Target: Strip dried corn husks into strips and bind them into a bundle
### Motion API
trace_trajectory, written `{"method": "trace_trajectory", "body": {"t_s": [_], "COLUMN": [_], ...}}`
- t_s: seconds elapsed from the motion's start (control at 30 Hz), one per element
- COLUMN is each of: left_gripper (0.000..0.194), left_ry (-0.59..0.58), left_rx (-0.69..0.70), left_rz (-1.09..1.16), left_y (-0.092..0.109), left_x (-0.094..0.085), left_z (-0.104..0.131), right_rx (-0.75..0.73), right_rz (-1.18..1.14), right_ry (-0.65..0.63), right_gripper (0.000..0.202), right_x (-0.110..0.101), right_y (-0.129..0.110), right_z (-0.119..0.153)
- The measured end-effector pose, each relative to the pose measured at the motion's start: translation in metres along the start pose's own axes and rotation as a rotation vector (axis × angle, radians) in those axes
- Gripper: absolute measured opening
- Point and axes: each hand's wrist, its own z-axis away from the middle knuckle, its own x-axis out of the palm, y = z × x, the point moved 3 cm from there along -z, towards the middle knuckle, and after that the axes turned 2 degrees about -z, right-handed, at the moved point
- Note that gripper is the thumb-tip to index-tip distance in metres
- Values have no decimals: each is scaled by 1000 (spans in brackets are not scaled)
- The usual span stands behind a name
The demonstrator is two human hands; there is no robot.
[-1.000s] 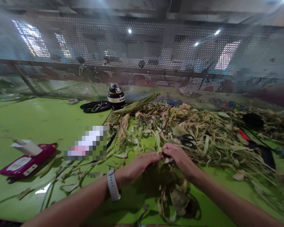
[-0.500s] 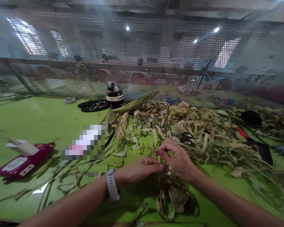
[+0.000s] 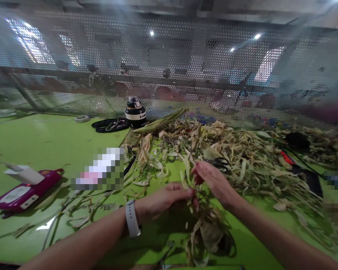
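A perforated screen (image 3: 169, 56) fills the upper part of the frame, and below it a bright green desk (image 3: 56, 135) reaches down to the bottom edge. The largest thing on it is the pile (image 3: 248, 161) of dry leaves, perhaps husks, spread from the middle to the right edge: tan and straw-coloured, with greener, stringy strands, curled and tangled. A smaller bunch (image 3: 211, 232) lies at lower middle, just below the hands, with crumpled, broad leaves and looping ends.

The left hand (image 3: 163, 198), in the centre, pinches a pale yellow-green strip (image 3: 183, 180) between thumb and fingers; its narrow end stands up above the fingertips. The right hand (image 3: 211, 178) is just beside it, fingers curled inward; blur hides whether they hold anything. The work seems to be fingertip handling of this one strip. Any further move on it would call for a light, steady pinch, since it looks thin and likely to split.

A magenta power strip (image 3: 22, 193) sits at lower left. The black bottle (image 3: 135, 114) stands above centre, left of the pile, and black-handled scissors (image 3: 221, 163) lie against the leaves, near the right hand.
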Motion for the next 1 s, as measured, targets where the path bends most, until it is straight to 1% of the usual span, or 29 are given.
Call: {"method": "trace_trajectory", "body": {"t_s": [0.07,0.13,0.17,0.2,0.37,0.43,0.5,0.6,0.67,0.73,0.8,0.87,1.0], "left_gripper": [26,23,23,24,33,35,30,25,29,30,23,21,23], "left_ry": [89,172,185,175,53,36,63,139,136,136,167,182,192], "left_rx": [33,86,100,98,34,24,54,114,123,155,224,270,284], "left_rz": [38,93,115,126,72,52,97,271,358,389,391,373,354], "left_y": [2,4,4,3,2,1,-1,-4,-6,-6,-5,-5,-5], "left_x": [-3,-7,-7,-7,1,2,1,-4,-5,-5,-6,-6,-6], "left_z": [-2,-4,-5,-5,-2,-3,-5,-11,-14,-15,-14,-14,-12], "right_rx": [16,-23,-42,-56,-87,-93,-55,69,120,124,113,109,87], "right_rz": [4,31,28,19,39,60,37,-53,-88,-95,-123,-186,-265], "right_ry": [-129,-217,-219,-189,60,108,126,65,-10,-69,-107,-124,-135], "right_gripper": [51,52,51,48,44,44,45,51,56,55,50,45,37], "right_x": [-1,1,2,3,2,1,-2,-2,1,7,14,20,27], "right_y": [-1,-2,-2,-1,3,4,6,10,12,12,12,12,12], "right_z": [1,3,3,3,-2,-4,-5,-3,0,4,7,8,9]}}
